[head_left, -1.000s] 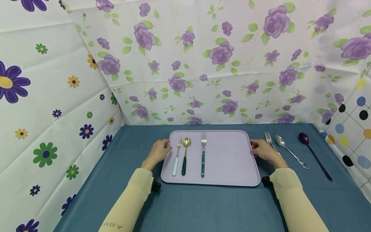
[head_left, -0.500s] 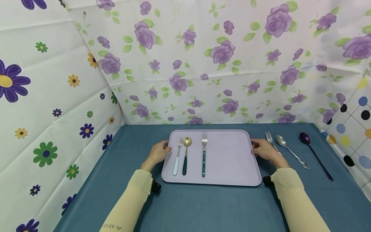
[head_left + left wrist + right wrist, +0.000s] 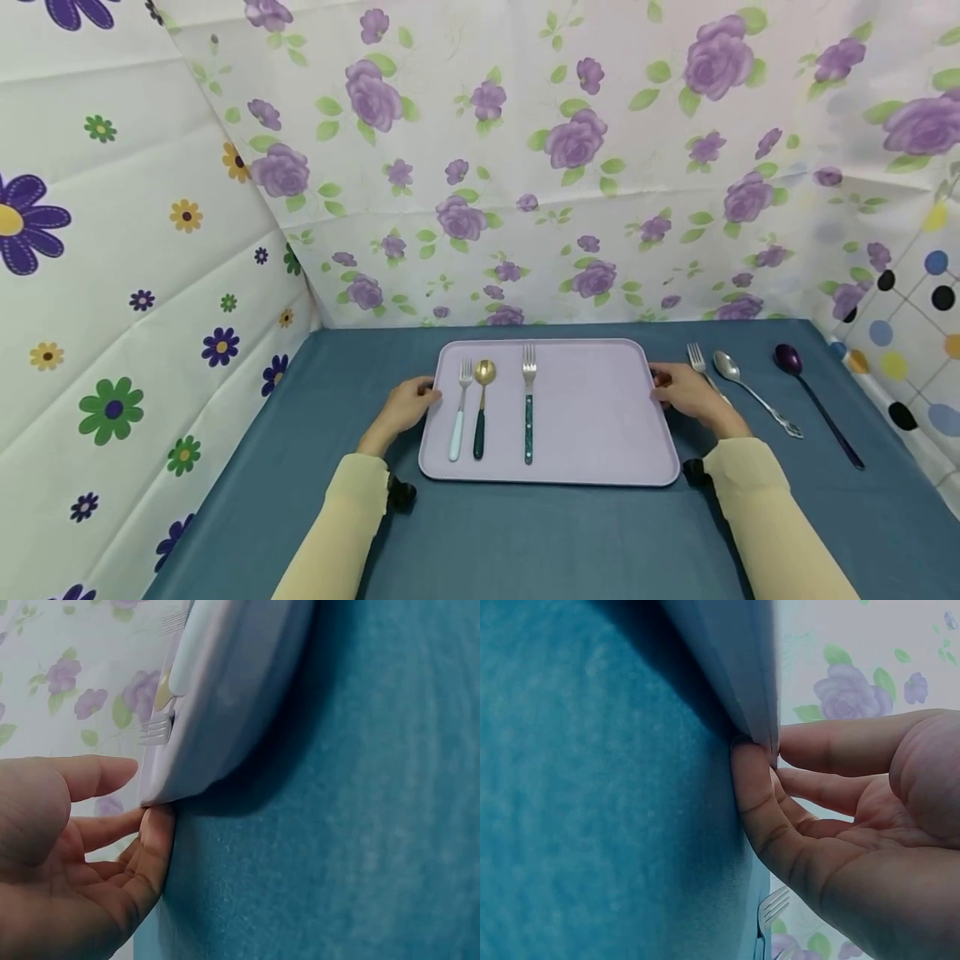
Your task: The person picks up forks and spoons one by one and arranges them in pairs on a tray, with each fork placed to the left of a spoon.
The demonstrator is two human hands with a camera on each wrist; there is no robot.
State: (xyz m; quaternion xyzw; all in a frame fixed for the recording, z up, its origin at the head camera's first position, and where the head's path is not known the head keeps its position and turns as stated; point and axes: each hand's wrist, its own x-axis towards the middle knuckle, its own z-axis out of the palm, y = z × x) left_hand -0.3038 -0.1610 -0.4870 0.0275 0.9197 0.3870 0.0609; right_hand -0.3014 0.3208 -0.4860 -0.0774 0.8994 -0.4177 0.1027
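A pale lilac rectangular tray [image 3: 592, 417] lies on the blue-green cloth. On its left part are a fork with a light mint handle [image 3: 456, 437], a gold spoon with a dark green handle [image 3: 479, 433] and a larger green-handled fork [image 3: 528, 429]. At the left rim, my left hand [image 3: 405, 406] touches the tray's lower edge with its fingertips; in the left wrist view its thumb [image 3: 112, 774] stands apart from the rim. My right hand [image 3: 693, 396] pinches the right rim, thumb [image 3: 810, 750] against the side and fingers at the underside.
Right of the tray lie a silver fork [image 3: 697, 358], partly hidden by my right hand, a silver spoon [image 3: 727, 367] and a dark purple spoon [image 3: 788, 359]. Flowered cloth walls [image 3: 465, 150] rise at the back and left, with a dotted one at the right.
My left hand has drawn slightly left and down, and its thumb has come back off the tray's rim. The right hand and the cutlery stay as they were.
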